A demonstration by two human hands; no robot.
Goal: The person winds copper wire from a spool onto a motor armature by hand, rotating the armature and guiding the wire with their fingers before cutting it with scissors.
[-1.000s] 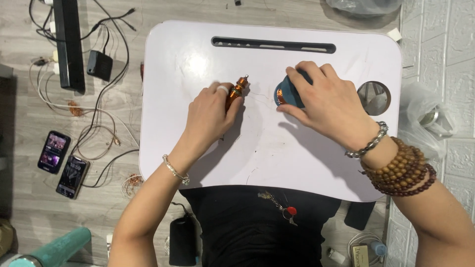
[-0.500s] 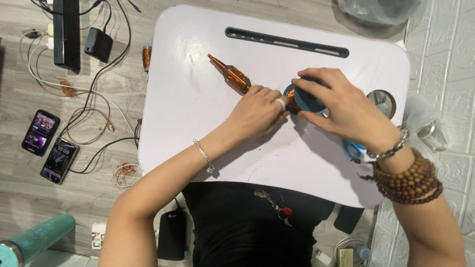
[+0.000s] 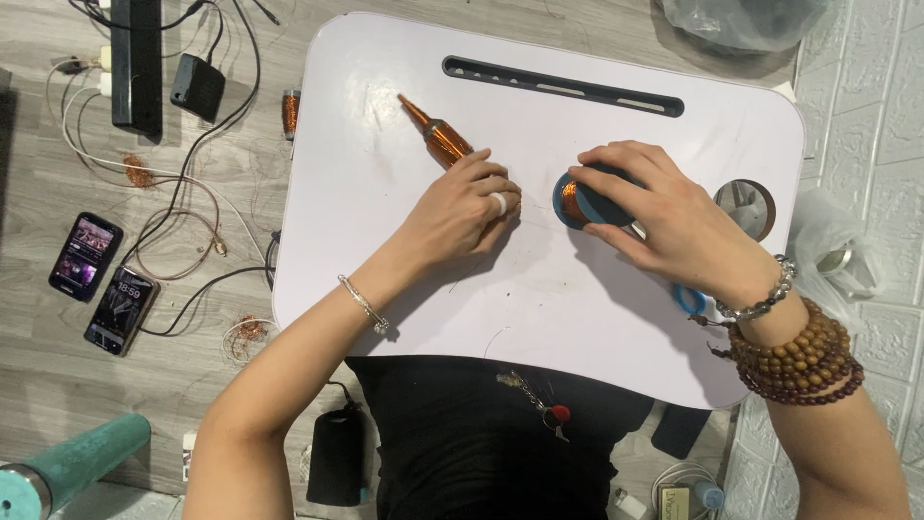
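The right hand lies arched over a round blue spool on the white worktop, its fingertips pressing the spool's top and far edge; a band of copper wire shows on the spool's left side. This grip is closed on the spool and pins it flat.

The left hand rests loosely curled on the worktop just left of the spool, fingers bent with a white ring showing. Whether it pinches anything is hidden, so I cannot tell.

A copper-wound cone-tipped tool lies just beyond the left hand's knuckles. Its long axis runs diagonally, with the tip pointing up-left, away from the spool. The left hand is plainly the nearer one to the tool, and the right hand is well apart from it.
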